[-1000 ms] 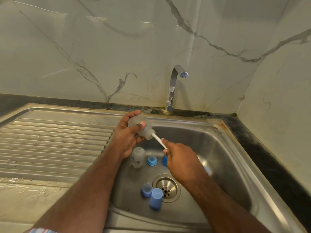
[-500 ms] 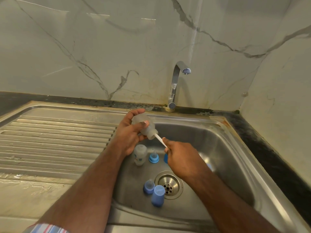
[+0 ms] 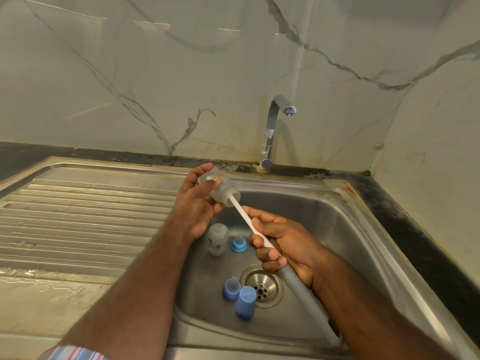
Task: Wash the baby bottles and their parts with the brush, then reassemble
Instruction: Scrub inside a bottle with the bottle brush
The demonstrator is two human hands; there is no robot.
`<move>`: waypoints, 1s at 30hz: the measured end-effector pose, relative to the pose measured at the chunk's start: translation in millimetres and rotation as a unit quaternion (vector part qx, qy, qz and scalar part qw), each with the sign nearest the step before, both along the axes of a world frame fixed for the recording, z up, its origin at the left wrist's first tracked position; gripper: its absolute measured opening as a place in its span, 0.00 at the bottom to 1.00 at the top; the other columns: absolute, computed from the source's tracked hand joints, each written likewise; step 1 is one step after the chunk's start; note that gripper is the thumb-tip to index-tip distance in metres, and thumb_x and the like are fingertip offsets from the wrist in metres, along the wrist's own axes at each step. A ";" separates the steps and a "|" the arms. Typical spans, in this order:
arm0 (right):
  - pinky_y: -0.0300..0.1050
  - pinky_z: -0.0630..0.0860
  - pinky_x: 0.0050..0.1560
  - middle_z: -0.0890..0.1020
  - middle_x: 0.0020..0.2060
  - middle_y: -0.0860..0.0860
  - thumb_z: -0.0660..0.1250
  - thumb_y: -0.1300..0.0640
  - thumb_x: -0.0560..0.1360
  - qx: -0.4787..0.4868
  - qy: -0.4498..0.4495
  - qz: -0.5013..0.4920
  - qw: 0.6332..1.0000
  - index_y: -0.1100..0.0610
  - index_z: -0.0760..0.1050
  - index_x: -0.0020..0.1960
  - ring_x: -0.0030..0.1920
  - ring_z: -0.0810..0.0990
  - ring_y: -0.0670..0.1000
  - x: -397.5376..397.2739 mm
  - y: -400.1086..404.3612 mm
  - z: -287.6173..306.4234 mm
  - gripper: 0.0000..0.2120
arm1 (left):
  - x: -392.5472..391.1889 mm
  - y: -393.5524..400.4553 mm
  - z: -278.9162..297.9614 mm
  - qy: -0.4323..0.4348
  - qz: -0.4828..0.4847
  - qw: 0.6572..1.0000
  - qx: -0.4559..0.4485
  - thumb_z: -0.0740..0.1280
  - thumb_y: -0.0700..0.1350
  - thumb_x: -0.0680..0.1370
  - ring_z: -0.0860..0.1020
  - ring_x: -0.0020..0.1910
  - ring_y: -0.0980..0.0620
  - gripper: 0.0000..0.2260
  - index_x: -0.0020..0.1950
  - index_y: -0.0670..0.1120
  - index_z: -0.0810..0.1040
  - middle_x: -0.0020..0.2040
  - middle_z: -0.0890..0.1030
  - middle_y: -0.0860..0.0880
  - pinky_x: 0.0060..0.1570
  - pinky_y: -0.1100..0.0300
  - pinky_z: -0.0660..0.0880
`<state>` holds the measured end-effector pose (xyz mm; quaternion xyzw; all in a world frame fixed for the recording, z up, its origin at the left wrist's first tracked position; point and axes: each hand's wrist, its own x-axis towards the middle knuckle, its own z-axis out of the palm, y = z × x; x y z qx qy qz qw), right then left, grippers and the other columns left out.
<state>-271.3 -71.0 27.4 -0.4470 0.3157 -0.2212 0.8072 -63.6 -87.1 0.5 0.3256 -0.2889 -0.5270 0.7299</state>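
While our left hand [image 3: 193,203] grips the bottle [image 3: 219,189] above the sink [image 3: 363,229], our right hand [image 3: 283,245] just below-right clasps the brush [image 3: 244,214] handle, its head inside.

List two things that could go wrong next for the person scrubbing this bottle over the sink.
The left hand grips the wet bottle by a few fingers; a hard push of the brush may knock it loose.
Loose blue teats and a cap lie beside the drain; a dropped bottle might scatter them.
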 end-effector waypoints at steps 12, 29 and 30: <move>0.35 0.61 0.19 0.74 0.32 0.53 0.60 0.60 0.83 -0.078 0.058 -0.028 0.995 0.47 0.75 0.67 0.23 0.66 0.45 4.5 -0.6 -3.5 0.16 | -2.1 0.8 -0.5 0.013 -0.001 1.000 0.006 0.67 0.34 0.77 0.80 0.53 0.42 0.14 0.58 0.50 0.76 0.59 0.75 0.43 0.39 0.48 0.82; 0.37 0.63 0.20 0.76 0.32 0.53 0.63 0.59 0.82 -0.239 0.176 -0.025 0.955 0.43 0.75 0.69 0.24 0.68 0.46 2.8 -1.6 -9.6 0.19 | -0.3 1.2 -1.2 0.014 0.001 1.000 0.016 0.67 0.34 0.78 0.79 0.55 0.40 0.14 0.57 0.51 0.76 0.61 0.74 0.42 0.39 0.47 0.82; 0.38 0.64 0.21 0.76 0.31 0.52 0.63 0.59 0.82 -0.261 0.200 -0.030 0.944 0.42 0.75 0.69 0.24 0.69 0.47 2.2 -2.6 -11.1 0.19 | -0.1 1.7 -1.8 0.013 0.002 1.000 0.019 0.67 0.33 0.78 0.78 0.55 0.39 0.14 0.57 0.51 0.76 0.61 0.73 0.42 0.39 0.47 0.82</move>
